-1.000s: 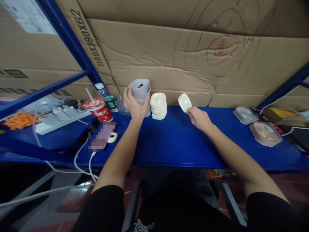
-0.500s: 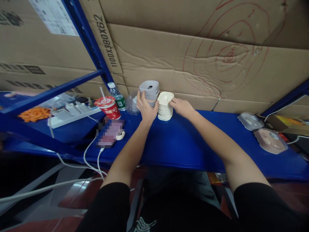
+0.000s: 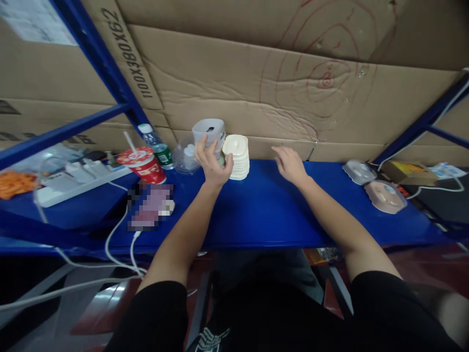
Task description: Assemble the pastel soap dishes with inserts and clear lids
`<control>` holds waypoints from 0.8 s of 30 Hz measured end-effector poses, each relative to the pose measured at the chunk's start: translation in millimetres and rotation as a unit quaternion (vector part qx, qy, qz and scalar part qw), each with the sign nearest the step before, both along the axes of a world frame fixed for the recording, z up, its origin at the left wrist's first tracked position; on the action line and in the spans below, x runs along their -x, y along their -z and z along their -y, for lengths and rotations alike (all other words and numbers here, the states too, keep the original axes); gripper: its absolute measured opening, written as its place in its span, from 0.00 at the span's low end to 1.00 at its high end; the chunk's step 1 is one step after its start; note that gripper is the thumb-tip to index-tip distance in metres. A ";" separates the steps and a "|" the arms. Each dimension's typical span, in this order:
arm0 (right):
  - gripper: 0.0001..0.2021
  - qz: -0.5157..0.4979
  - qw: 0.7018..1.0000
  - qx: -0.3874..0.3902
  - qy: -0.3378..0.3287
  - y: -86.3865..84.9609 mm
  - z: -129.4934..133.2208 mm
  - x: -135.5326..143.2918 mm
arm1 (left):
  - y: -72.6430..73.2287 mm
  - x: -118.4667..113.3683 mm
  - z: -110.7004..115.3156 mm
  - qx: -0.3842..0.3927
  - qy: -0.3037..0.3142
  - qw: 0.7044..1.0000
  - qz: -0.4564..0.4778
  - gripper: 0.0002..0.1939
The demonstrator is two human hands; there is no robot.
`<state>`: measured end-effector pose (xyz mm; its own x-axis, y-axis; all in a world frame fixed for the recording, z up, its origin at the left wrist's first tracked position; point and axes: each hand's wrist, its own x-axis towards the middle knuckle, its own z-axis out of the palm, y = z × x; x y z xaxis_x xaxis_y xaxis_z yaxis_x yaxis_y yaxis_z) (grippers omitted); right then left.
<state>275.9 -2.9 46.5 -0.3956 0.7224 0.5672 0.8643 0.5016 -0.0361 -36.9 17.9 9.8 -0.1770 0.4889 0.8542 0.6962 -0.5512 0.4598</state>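
Note:
A stack of cream-coloured lids or shallow dishes [image 3: 236, 156] stands on the blue table, near the cardboard at the back. Left of it are stacked pale grey tubs [image 3: 208, 128], the upper one with a dark oval mark or slot. My left hand [image 3: 212, 161] is in front of the tubs, its fingers spread and its thumb close to the cream stack; whether it touches either is unclear. To the right of the stack, my right hand [image 3: 291, 164] hovers above the table, apart from everything, fingers loosely extended and holding nothing.
Clear plastic lids [image 3: 185, 156], a water bottle [image 3: 157, 146] and a red cup with a straw [image 3: 142, 164] stand at left. A blurred-out phone-like item [image 3: 150, 208] has a white cable. Two translucent lidded containers [image 3: 384, 196] lie at right. Cardboard [image 3: 220, 73] walls the back.
My right hand has left the cream stack and moved to the right. My left hand's fingers have spread and come away from the tubs somewhat. The view has shifted right.

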 end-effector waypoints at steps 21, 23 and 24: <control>0.29 0.038 0.923 0.091 0.372 41.5 82.8 -182.1 | 20.9 -81.2 33.7 0.080 0.271 0.889 -0.360 0.22; 0.31 0.010 0.940 0.113 0.322 40.8 78.7 -156.5 | 23.3 -80.8 33.4 0.100 0.281 0.878 -0.373 0.28; 0.34 -0.007 0.945 0.146 0.292 41.0 75.0 -144.4 | 24.4 -80.3 33.3 0.112 0.286 0.873 -0.378 0.32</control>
<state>420.3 -77.9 5.5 0.1256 0.9419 0.3116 0.9892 -0.0948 -0.1122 43.3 -15.4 -14.6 0.7240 0.4824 0.4931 0.4875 -0.8635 0.1289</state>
